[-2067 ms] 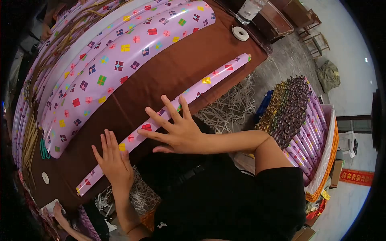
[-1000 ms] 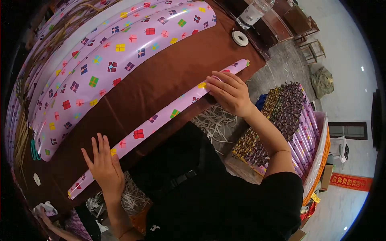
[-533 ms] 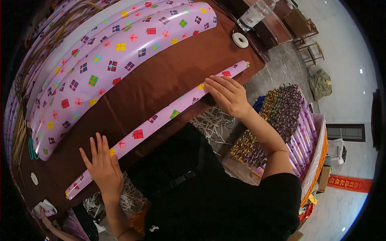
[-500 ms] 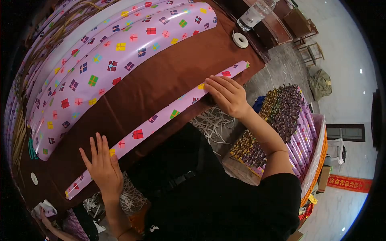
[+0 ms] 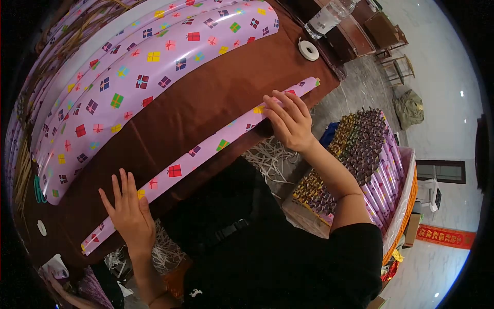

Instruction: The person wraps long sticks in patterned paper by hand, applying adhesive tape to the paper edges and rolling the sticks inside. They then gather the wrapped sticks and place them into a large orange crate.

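A narrow roll of purple wrapping paper [image 5: 195,152] printed with gift boxes lies slantwise along the near edge of the brown-covered table [image 5: 180,110]. My left hand [image 5: 131,211] rests flat across its lower left part, fingers stretched out. Over the upper right part lies my right hand [image 5: 290,121], with its fingers spread a little and curved over the paper. Neither hand wraps round the roll. Beyond it, a large loosely curved stack of the same wrapping paper [image 5: 170,67] covers the far side of the table.
A roll of white tape [image 5: 308,50] and a plastic bottle [image 5: 329,19] stand at the upper right. Green-handled scissors [image 5: 39,189] lie at the left. A crate [image 5: 409,206] packed with finished rolls [image 5: 360,149] is on the right. Another person's arm [image 5: 67,293] shows lower left.
My right hand's fingers have lifted and spread slightly. My left hand stays on the roll with little movement. The other person's arm at lower left has shifted.
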A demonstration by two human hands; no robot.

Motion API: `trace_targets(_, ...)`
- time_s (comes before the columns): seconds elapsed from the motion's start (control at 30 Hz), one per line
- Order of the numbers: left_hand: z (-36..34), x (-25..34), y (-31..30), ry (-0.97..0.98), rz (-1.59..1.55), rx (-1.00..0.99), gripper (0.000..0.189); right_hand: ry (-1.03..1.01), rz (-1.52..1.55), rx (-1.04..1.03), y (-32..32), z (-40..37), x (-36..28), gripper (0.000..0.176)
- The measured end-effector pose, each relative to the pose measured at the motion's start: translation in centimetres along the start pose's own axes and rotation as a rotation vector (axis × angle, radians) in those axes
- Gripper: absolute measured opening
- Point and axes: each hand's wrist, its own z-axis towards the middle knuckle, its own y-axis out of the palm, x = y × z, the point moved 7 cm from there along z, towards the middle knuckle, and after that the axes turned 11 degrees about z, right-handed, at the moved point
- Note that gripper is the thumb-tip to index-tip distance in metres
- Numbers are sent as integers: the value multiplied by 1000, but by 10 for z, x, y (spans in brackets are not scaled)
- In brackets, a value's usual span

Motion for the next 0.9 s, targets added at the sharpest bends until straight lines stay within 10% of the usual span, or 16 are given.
trace_targets(0.9,-3,-1,4,-3,4,-12,49,-167,-233,70,-11,-8,-5,26)
